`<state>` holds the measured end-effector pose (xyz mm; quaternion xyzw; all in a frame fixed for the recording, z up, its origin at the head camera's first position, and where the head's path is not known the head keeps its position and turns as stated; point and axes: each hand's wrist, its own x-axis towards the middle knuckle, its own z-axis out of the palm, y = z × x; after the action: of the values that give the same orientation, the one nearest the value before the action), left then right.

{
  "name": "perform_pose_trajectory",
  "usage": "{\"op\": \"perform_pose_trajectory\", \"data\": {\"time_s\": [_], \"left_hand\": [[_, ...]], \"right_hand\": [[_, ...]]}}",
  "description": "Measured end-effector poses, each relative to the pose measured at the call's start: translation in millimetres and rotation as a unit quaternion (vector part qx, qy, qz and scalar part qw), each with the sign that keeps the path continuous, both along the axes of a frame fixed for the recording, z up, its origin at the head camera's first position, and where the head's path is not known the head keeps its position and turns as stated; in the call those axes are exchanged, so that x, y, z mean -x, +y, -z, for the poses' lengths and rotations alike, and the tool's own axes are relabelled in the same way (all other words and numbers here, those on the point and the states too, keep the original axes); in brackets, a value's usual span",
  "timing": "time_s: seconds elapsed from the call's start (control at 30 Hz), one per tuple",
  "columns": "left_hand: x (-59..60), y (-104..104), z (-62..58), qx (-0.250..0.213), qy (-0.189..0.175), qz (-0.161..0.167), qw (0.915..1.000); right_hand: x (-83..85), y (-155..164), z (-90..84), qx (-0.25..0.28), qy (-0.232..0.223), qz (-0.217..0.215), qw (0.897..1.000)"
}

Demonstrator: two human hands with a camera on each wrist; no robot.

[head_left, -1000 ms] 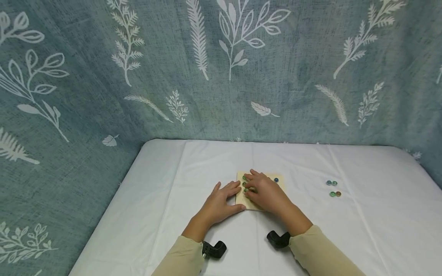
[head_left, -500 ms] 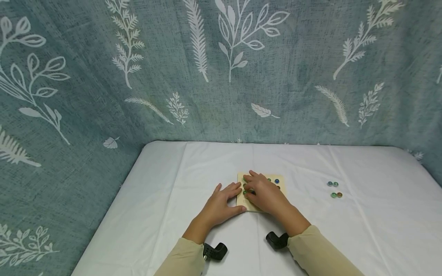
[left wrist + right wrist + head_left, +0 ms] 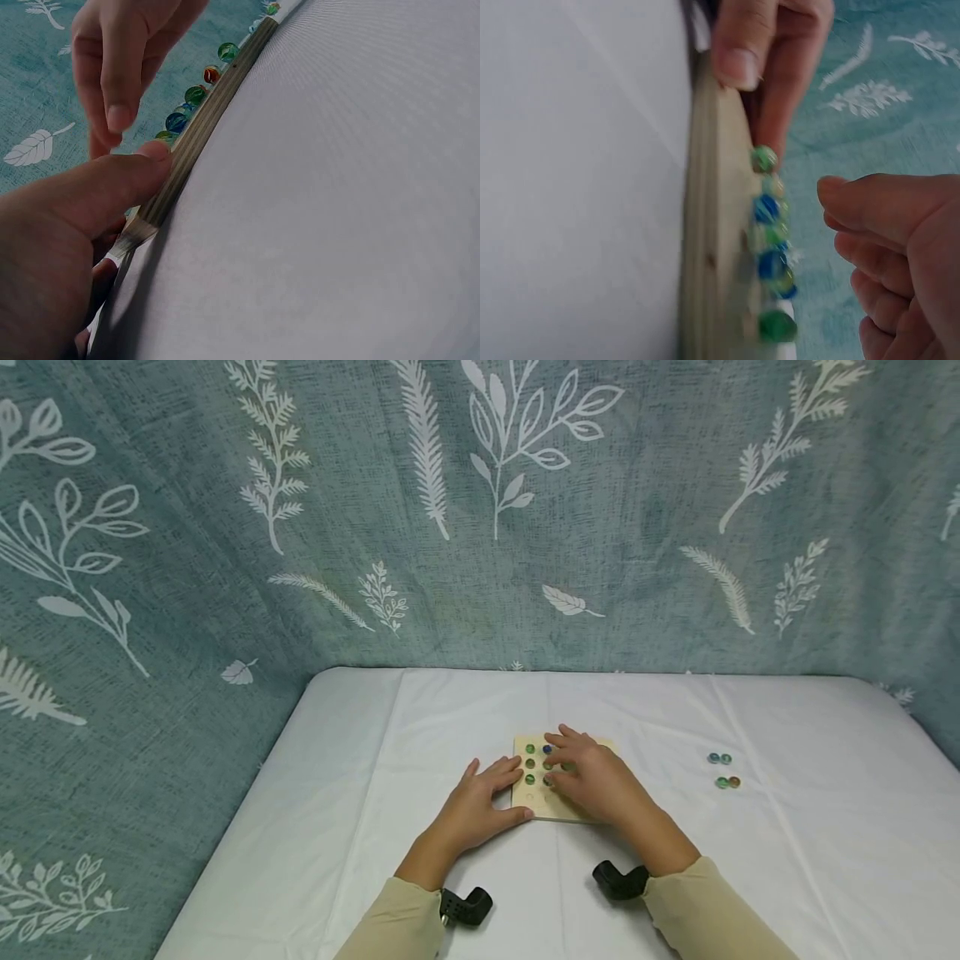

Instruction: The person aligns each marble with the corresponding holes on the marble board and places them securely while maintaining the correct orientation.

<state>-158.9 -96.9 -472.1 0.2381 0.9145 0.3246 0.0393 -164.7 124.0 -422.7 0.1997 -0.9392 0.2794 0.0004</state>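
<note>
While our left hand [image 3: 474,806] rests flat with relaxed fingers against the left edge of the square pale wooden board [image 3: 536,806] on the white tablecloth [image 3: 375,827], our right hand [image 3: 596,781] hovers with loosely bent fingers, gripping nothing, over the round glass marbles [image 3: 530,763] seated in the board.

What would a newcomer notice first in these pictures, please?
Two hands meet over a small wooden board mid-table: the left hand steadies its left edge, and the right hand hovers above the marbles sitting in it. Four loose marbles lie to the right.
</note>
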Motion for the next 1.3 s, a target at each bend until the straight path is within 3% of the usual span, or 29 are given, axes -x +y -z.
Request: {"op": "perform_pose_trajectory", "data": {"time_s": [0.37,0.5,0.7,1.03,1.3], "left_hand": [[-1.0,1.9,-0.7,-0.001,-0.008,-0.012,0.9999],[-0.8,2.0,-0.6,-0.007,-0.011,-0.014,0.9998],[-2.6,2.9,0.4,-0.008,-0.018,-0.014,0.9997],[-3.6,2.8,-0.1,-0.009,-0.009,-0.01,0.9999],[-3.0,2.4,1.2,-0.006,-0.011,-0.009,0.9999]], "right_hand": [[-12.6,77.4,-16.8,0.063,-0.001,0.112,0.992],[-17.1,107.1,-18.4,0.074,0.007,0.153,0.985],[-23.2,144.2,-18.7,0.097,-0.016,0.206,0.973],[-24.5,192.0,-2.4,0.112,-0.037,0.281,0.952],[-21.4,202.7,20.8,0.148,-0.082,0.337,0.926]]}}
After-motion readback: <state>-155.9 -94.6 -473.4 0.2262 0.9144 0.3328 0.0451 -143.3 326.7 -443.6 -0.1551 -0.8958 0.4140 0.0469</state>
